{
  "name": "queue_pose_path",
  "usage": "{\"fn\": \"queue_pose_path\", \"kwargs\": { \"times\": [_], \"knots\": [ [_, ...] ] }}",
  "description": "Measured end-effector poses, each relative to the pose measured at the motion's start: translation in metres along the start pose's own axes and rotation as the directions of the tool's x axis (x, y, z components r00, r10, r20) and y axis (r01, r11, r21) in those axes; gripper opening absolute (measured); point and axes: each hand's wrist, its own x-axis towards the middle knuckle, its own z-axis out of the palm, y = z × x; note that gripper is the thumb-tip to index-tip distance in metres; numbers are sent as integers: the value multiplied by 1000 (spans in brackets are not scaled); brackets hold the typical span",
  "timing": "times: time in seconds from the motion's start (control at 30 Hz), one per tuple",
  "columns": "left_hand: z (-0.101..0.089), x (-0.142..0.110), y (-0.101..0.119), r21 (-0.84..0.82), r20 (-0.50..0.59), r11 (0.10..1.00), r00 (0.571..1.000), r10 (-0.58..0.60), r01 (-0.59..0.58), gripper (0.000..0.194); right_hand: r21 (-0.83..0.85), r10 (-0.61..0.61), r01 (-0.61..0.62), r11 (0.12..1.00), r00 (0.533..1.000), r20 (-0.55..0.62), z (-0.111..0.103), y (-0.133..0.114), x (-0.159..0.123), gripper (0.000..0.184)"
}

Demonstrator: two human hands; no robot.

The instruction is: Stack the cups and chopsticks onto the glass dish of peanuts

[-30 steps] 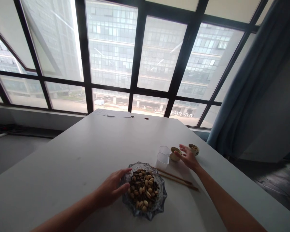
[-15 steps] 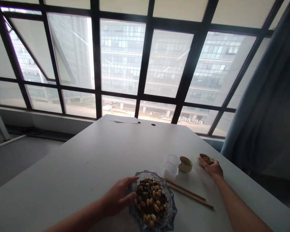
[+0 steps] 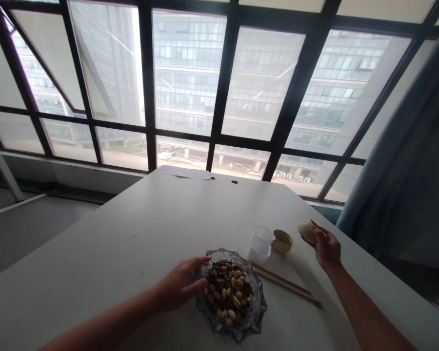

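Observation:
My left hand (image 3: 181, 285) grips the left rim of a scalloped glass bowl (image 3: 258, 321), thumb and fingers apart along its edge. Pistachios (image 3: 237, 292) and dark, striped seeds (image 3: 219, 278) fill that bowl. Farther right, my right hand (image 3: 328, 246) is closed around a small pale bowl (image 3: 307, 231), raised off the table and tipped so its outside shows. What is inside it is hidden. To its left stand a second small bowl (image 3: 283, 241), greenish-tan, and a clear plastic container (image 3: 260, 248). A pair of wooden chopsticks (image 3: 287, 285) lies between the glass bowl and my right forearm.
Everything rests on a long white table (image 3: 131, 258). Papers (image 3: 186, 173) lie at its far end near two round holes. Large dark-framed windows (image 3: 185, 73) rise behind, and a blue-grey curtain (image 3: 395, 146) hangs along the right side.
My right hand has lifted the small bowl and tipped it; the seeds seen in it earlier are out of sight. My left hand stays at the glass bowl. The view has shifted slightly.

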Motion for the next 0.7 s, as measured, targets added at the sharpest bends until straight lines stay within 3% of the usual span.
{"fn": "queue_pose_path", "kwargs": {
  "times": [0.1,0.2,0.27,0.37,0.4,0.5,0.6,0.7],
  "knots": [
    [-1,0,0,-7,6,1000,1000,-2,2,67,195,32,-74,978,976,213,23,-40,-27,70],
    [-1,0,0,-9,2,1000,1000,7,-7,65,119,-30,-26,993,896,442,39,-75,-63,67],
    [-2,0,1,-13,5,1000,1000,8,-8,63,44,-79,66,997,795,602,45,-94,-90,65],
    [-3,0,3,-22,15,1000,1000,3,-2,63,-7,-183,307,952,583,791,51,-118,-130,62],
    [-3,0,4,-21,17,1000,1000,1,0,63,1,-219,395,919,507,834,53,-124,-141,61],
    [-3,0,4,-14,15,1000,1000,1,-1,62,25,-313,640,768,341,887,58,-135,-165,59],
    [-3,0,3,-14,3,1000,1000,9,-9,62,70,-368,773,631,219,904,62,-136,-172,59],
    [-3,1,3,-11,-1,1000,1000,15,-15,62,88,-395,836,542,161,905,63,-133,-172,62]
  ]
}}
